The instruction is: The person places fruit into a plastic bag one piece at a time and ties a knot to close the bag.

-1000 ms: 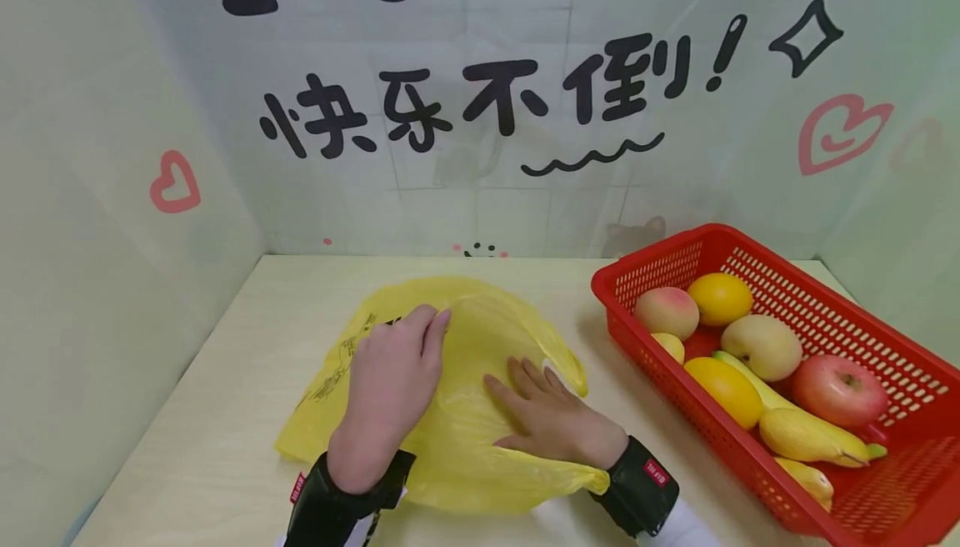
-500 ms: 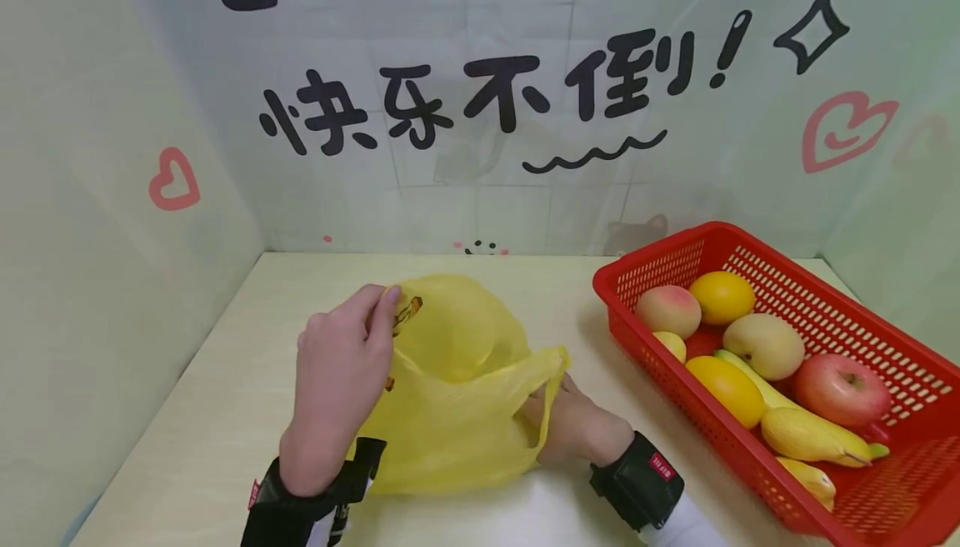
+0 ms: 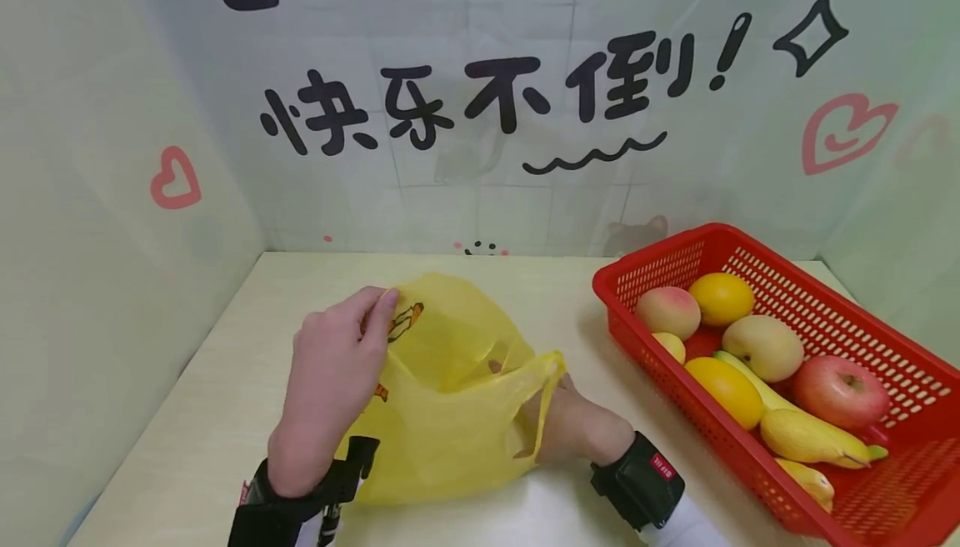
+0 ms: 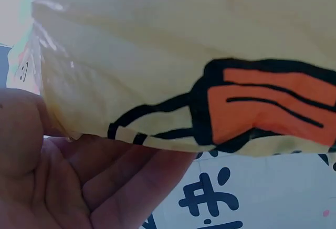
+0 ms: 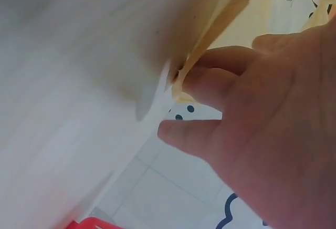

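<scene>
A thin yellow plastic bag with dark and orange print stands partly opened on the table, its mouth facing up. The left hand pinches the bag's rim at its upper left between thumb and fingers. That grip also shows in the left wrist view, where the fingers lie behind the printed film. At the bag's right side the right hand reaches in behind the handle loop, fingers partly hidden by the film. In the right wrist view its fingers are spread against the bag's edge, the outermost one straight.
A red plastic basket stands at the right of the table, holding a peach, lemons, an apple, a banana and other fruit. A printed wall closes off the back.
The bag went from lying flattened to having its mouth raised. The left hand drew its rim leftward; the right hand went from lying on the film to behind the handle loop.
</scene>
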Action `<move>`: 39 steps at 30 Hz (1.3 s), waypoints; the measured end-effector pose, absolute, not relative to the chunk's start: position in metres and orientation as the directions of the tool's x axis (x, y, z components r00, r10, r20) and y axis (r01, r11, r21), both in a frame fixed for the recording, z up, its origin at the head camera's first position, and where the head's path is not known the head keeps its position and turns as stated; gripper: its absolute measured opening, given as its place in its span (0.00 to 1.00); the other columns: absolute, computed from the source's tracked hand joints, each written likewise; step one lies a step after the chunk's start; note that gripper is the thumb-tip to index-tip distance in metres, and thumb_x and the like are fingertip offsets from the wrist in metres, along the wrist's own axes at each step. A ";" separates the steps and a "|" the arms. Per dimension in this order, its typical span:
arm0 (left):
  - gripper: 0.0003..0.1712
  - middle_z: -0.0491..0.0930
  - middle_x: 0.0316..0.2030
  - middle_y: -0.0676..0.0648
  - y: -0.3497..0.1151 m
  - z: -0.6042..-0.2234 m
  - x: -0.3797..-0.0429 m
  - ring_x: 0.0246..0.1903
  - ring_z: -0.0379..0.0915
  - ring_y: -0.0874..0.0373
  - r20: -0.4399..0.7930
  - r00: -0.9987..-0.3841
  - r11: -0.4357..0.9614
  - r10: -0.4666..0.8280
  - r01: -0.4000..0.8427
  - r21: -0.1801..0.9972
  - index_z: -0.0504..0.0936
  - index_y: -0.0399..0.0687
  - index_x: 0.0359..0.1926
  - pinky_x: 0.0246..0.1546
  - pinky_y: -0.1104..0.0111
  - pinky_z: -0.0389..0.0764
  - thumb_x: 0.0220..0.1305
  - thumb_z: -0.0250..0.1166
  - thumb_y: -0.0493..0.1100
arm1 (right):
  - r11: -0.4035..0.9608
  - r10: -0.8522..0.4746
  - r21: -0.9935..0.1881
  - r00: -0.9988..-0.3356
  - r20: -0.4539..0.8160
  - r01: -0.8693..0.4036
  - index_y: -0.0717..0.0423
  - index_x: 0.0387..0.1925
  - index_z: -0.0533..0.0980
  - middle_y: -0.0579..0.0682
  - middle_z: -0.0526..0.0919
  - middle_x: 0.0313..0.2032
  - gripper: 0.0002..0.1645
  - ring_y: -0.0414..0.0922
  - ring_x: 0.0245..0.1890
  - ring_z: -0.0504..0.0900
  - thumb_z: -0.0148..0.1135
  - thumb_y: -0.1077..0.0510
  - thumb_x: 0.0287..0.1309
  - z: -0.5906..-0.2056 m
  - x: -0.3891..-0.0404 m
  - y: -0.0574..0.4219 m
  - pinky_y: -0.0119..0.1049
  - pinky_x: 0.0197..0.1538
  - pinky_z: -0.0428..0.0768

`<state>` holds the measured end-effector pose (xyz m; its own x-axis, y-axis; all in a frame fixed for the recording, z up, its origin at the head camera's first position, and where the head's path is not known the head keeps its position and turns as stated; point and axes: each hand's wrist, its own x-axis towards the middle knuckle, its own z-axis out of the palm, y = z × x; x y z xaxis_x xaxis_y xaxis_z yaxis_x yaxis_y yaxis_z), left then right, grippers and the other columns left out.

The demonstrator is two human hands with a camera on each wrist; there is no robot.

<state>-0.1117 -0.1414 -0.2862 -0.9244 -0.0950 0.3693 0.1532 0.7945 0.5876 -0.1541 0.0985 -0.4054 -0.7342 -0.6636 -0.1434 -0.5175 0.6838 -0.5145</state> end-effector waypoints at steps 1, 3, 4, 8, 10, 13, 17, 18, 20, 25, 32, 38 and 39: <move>0.14 0.70 0.18 0.48 -0.140 -0.287 -0.112 0.18 0.66 0.58 0.349 -0.934 0.798 -0.078 0.152 0.584 0.85 0.45 0.41 0.21 0.70 0.65 0.74 0.55 0.46 | 0.647 -0.688 -0.543 -0.716 -0.115 -0.534 0.52 0.70 0.60 0.57 0.64 0.70 0.53 0.59 0.72 0.58 0.74 0.45 0.46 -0.407 -0.155 0.100 0.69 0.69 0.49; 0.15 0.67 0.17 0.49 -0.137 -0.287 -0.113 0.17 0.64 0.58 0.317 -0.947 0.803 -0.051 0.150 0.577 0.84 0.46 0.37 0.21 0.69 0.64 0.75 0.55 0.47 | 0.604 -0.717 -0.556 -0.694 -0.066 -0.571 0.52 0.72 0.57 0.59 0.63 0.70 0.58 0.62 0.70 0.60 0.73 0.36 0.44 -0.412 -0.159 0.103 0.70 0.66 0.54; 0.15 0.65 0.16 0.50 -0.135 -0.288 -0.113 0.16 0.63 0.58 0.308 -0.950 0.806 -0.043 0.149 0.573 0.83 0.47 0.36 0.21 0.69 0.63 0.75 0.54 0.47 | 0.594 -0.721 -0.569 -0.690 -0.063 -0.569 0.53 0.74 0.53 0.61 0.60 0.72 0.61 0.65 0.72 0.57 0.72 0.34 0.46 -0.415 -0.160 0.104 0.72 0.67 0.54; 0.17 0.59 0.13 0.52 -0.130 -0.290 -0.114 0.11 0.59 0.58 0.282 -0.959 0.813 -0.022 0.146 0.563 0.80 0.47 0.30 0.19 0.69 0.59 0.75 0.54 0.48 | 0.597 -0.710 -0.545 -0.704 -0.018 -0.589 0.48 0.71 0.50 0.58 0.63 0.70 0.55 0.60 0.71 0.63 0.58 0.24 0.54 -0.431 -0.173 0.112 0.70 0.65 0.60; 0.17 0.59 0.12 0.52 -0.127 -0.291 -0.115 0.11 0.58 0.58 0.279 -0.960 0.816 -0.012 0.152 0.557 0.80 0.47 0.29 0.18 0.70 0.59 0.74 0.55 0.48 | 0.569 -0.710 -0.590 -0.704 -0.002 -0.572 0.47 0.71 0.51 0.56 0.67 0.66 0.50 0.57 0.66 0.68 0.56 0.27 0.59 -0.428 -0.175 0.114 0.66 0.64 0.63; 0.18 0.58 0.13 0.52 -0.123 -0.293 -0.116 0.12 0.58 0.58 0.285 -0.959 0.826 0.004 0.164 0.540 0.77 0.47 0.26 0.18 0.70 0.58 0.74 0.55 0.47 | 0.536 -0.714 -0.639 -0.700 0.006 -0.552 0.51 0.75 0.47 0.57 0.65 0.68 0.52 0.54 0.67 0.69 0.60 0.34 0.62 -0.416 -0.174 0.117 0.61 0.67 0.65; 0.19 0.58 0.13 0.52 -0.119 -0.296 -0.119 0.12 0.57 0.58 0.287 -0.958 0.831 0.018 0.174 0.529 0.74 0.47 0.24 0.19 0.70 0.58 0.74 0.55 0.47 | 0.565 -0.672 -0.664 -0.741 -0.026 -0.489 0.55 0.78 0.42 0.56 0.58 0.75 0.53 0.53 0.72 0.64 0.57 0.39 0.66 -0.393 -0.168 0.122 0.55 0.71 0.63; 0.19 0.58 0.14 0.52 -0.119 -0.297 -0.119 0.12 0.57 0.58 0.289 -0.957 0.831 0.023 0.179 0.527 0.74 0.47 0.24 0.19 0.70 0.58 0.74 0.55 0.47 | 0.576 -0.657 -0.665 -0.753 -0.032 -0.474 0.54 0.78 0.42 0.54 0.57 0.75 0.52 0.52 0.73 0.63 0.56 0.39 0.67 -0.390 -0.167 0.123 0.54 0.72 0.63; 0.19 0.57 0.14 0.52 -0.118 -0.299 -0.121 0.13 0.56 0.58 0.294 -0.955 0.833 0.034 0.189 0.519 0.73 0.47 0.23 0.19 0.70 0.57 0.74 0.55 0.46 | 0.586 -0.629 -0.691 -0.775 -0.058 -0.424 0.51 0.78 0.45 0.51 0.62 0.73 0.49 0.49 0.69 0.68 0.55 0.38 0.67 -0.383 -0.166 0.128 0.53 0.71 0.66; 0.23 0.54 0.14 0.53 -0.116 -0.304 -0.124 0.12 0.52 0.58 0.317 -0.947 0.846 0.055 0.213 0.488 0.66 0.47 0.19 0.18 0.71 0.53 0.74 0.55 0.46 | 0.595 -0.593 -0.722 -0.799 -0.098 -0.353 0.53 0.75 0.55 0.53 0.71 0.68 0.43 0.52 0.66 0.73 0.53 0.37 0.68 -0.369 -0.164 0.139 0.54 0.66 0.71; 0.22 0.56 0.13 0.53 -0.116 -0.306 -0.124 0.12 0.53 0.58 0.310 -0.949 0.855 0.060 0.210 0.475 0.69 0.47 0.20 0.18 0.71 0.54 0.74 0.55 0.47 | 0.719 -0.553 -0.561 -0.826 -0.105 -0.410 0.58 0.71 0.65 0.55 0.73 0.67 0.40 0.54 0.64 0.76 0.53 0.38 0.68 -0.336 -0.163 0.151 0.52 0.64 0.74; 0.22 0.55 0.14 0.52 -0.114 -0.307 -0.123 0.12 0.53 0.58 0.347 -0.936 0.853 0.061 0.230 0.469 0.68 0.47 0.20 0.18 0.70 0.54 0.74 0.55 0.46 | 0.774 -0.536 -0.427 -0.843 -0.049 -0.467 0.61 0.67 0.68 0.57 0.77 0.63 0.36 0.53 0.57 0.80 0.55 0.41 0.68 -0.308 -0.164 0.159 0.52 0.62 0.76; 0.22 0.55 0.14 0.52 -0.114 -0.307 -0.123 0.12 0.53 0.57 0.351 -0.934 0.852 0.061 0.232 0.469 0.67 0.46 0.20 0.18 0.70 0.54 0.74 0.55 0.46 | 0.780 -0.531 -0.417 -0.846 -0.048 -0.467 0.61 0.67 0.68 0.57 0.78 0.62 0.36 0.53 0.57 0.81 0.56 0.41 0.68 -0.304 -0.165 0.160 0.52 0.62 0.76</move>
<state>-0.1233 -0.1137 -0.3066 -0.9344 0.0609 0.3510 0.2316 0.8524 0.4687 -0.1645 0.1602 -0.3040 -0.8458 -0.5314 -0.0477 -0.4667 0.7802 -0.4165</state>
